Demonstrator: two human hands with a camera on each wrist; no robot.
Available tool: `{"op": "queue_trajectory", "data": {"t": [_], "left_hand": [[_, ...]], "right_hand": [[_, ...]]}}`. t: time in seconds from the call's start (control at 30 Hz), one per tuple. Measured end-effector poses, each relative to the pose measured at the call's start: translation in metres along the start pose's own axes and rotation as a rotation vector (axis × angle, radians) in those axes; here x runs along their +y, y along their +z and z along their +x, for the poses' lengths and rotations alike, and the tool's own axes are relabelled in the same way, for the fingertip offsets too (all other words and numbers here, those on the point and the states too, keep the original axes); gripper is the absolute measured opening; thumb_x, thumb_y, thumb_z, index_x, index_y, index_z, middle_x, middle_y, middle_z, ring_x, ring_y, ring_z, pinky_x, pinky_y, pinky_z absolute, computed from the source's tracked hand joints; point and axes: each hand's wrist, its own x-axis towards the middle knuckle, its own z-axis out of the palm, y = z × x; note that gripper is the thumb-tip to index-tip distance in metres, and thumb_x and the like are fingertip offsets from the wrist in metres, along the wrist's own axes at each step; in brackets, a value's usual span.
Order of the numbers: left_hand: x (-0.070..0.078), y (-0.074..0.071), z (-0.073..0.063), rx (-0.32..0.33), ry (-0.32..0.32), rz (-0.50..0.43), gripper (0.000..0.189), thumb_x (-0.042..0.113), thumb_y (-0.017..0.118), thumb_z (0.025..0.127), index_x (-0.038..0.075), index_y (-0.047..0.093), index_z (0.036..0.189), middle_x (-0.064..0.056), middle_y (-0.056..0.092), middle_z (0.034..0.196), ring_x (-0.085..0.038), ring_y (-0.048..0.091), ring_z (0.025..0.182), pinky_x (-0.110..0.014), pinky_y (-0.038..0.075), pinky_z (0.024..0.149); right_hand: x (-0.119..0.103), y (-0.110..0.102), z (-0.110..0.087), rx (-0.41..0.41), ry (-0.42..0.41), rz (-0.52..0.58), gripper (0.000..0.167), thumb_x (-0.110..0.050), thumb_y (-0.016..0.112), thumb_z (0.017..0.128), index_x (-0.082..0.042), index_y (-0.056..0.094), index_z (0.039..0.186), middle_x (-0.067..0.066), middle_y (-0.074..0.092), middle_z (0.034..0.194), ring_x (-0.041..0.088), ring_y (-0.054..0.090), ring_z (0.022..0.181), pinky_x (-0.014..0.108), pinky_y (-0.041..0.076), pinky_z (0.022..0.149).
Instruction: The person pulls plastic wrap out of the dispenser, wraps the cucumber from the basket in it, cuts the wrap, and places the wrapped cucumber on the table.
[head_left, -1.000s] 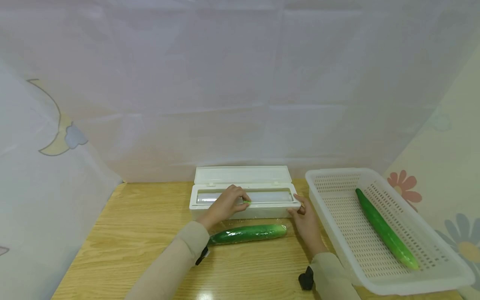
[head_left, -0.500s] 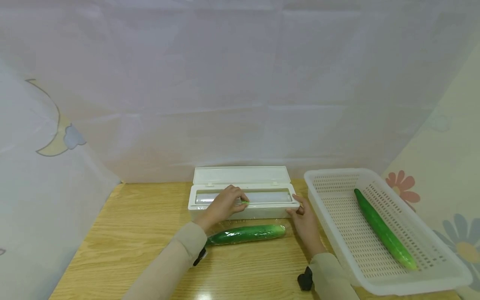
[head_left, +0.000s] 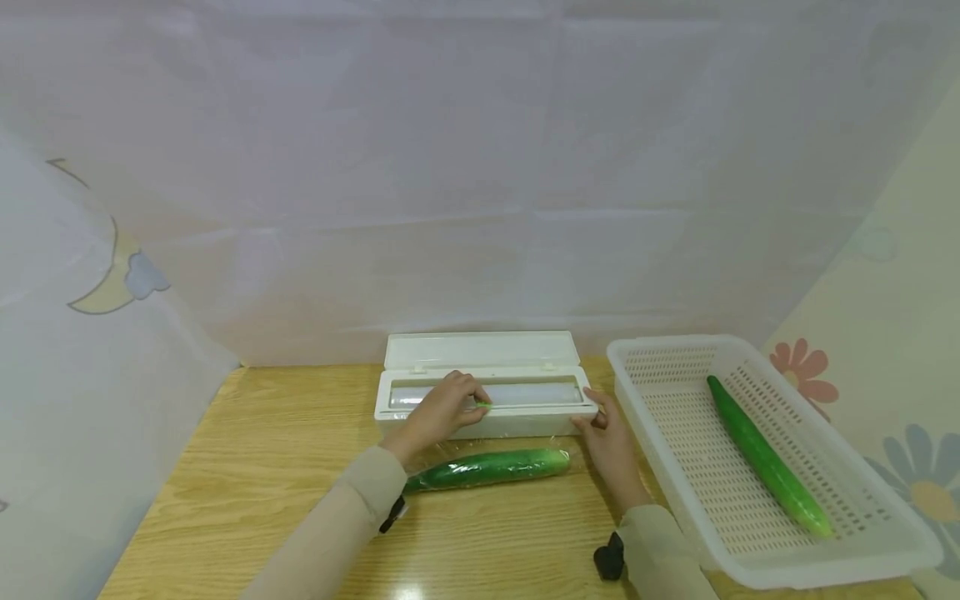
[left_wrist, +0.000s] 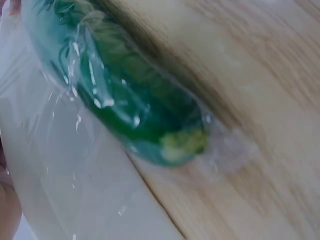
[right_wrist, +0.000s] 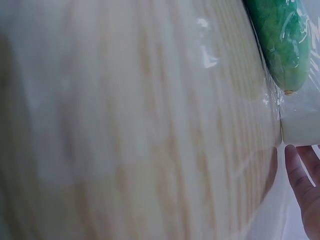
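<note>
A white cling film dispenser [head_left: 525,423] stands lid up on the table, a film roll [head_left: 536,393] lying inside. At its front edge, my left hand [head_left: 438,417] pinches a small green slide cutter [head_left: 486,406] between thumb and fingers. My right hand [head_left: 613,446] grips the dispenser's right end, thumb at the front; in the right wrist view its fingertips [right_wrist: 295,165] meet the white end. In front of the box lies a cucumber [head_left: 491,468] under clear film, which wrinkles over its end [left_wrist: 182,145] in the left wrist view. My left forearm hides its left tip.
To the right, a white perforated basket [head_left: 667,483] holds a second, unwrapped cucumber [head_left: 765,458]. The wooden table [head_left: 247,467] reaches back to a hanging pale cloth [head_left: 465,208] close behind the dispenser's lid.
My left hand has slid slightly left along the dispenser's front edge with the green slide cutter. The right hand keeps its place on the box's end, and the cucumbers stay put.
</note>
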Motion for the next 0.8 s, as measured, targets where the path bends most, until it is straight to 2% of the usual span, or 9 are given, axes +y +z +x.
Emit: {"op": "queue_trajectory", "data": {"t": [0.17,0.37,0.57,0.8], "left_hand": [[-0.006,-0.008,-0.012,0.030,-0.002,0.016,0.011,0.017,0.072,0.093,0.013,0.070,0.103,0.003,0.066,0.102,-0.015,0.054,0.098,-0.032,0.049,0.088],[-0.015,-0.021,-0.026,0.059,-0.019,0.068,0.011,0.016,0.074,0.091,0.014,0.071,0.102,0.005,0.067,0.100,-0.015,0.055,0.097,-0.033,0.050,0.088],[-0.020,-0.031,-0.037,0.081,-0.035,0.098,0.011,0.018,0.075,0.090,0.016,0.074,0.101,0.006,0.067,0.097,-0.015,0.055,0.096,-0.036,0.050,0.089],[-0.027,-0.039,-0.051,0.092,-0.068,0.122,0.011,0.018,0.076,0.089,0.016,0.075,0.099,0.008,0.068,0.097,-0.014,0.056,0.096,-0.035,0.050,0.089]], "right_hand": [[0.000,-0.002,0.000,-0.004,0.016,-0.003,0.053,-0.010,0.067,0.094,-0.011,0.047,0.143,0.025,0.068,0.109,0.017,0.065,0.094,0.017,0.052,0.073],[0.000,-0.005,0.002,0.022,-0.010,-0.012,0.053,-0.006,0.068,0.093,-0.007,0.047,0.142,0.030,0.066,0.111,0.027,0.066,0.097,0.017,0.052,0.072],[-0.001,-0.003,0.002,0.025,-0.007,-0.013,0.053,-0.006,0.068,0.093,-0.007,0.047,0.141,0.029,0.066,0.112,0.023,0.067,0.096,0.017,0.053,0.073],[-0.004,0.001,-0.001,0.010,-0.015,0.019,0.053,-0.005,0.067,0.093,-0.005,0.047,0.141,0.031,0.064,0.116,0.035,0.065,0.102,0.018,0.054,0.074]]}}
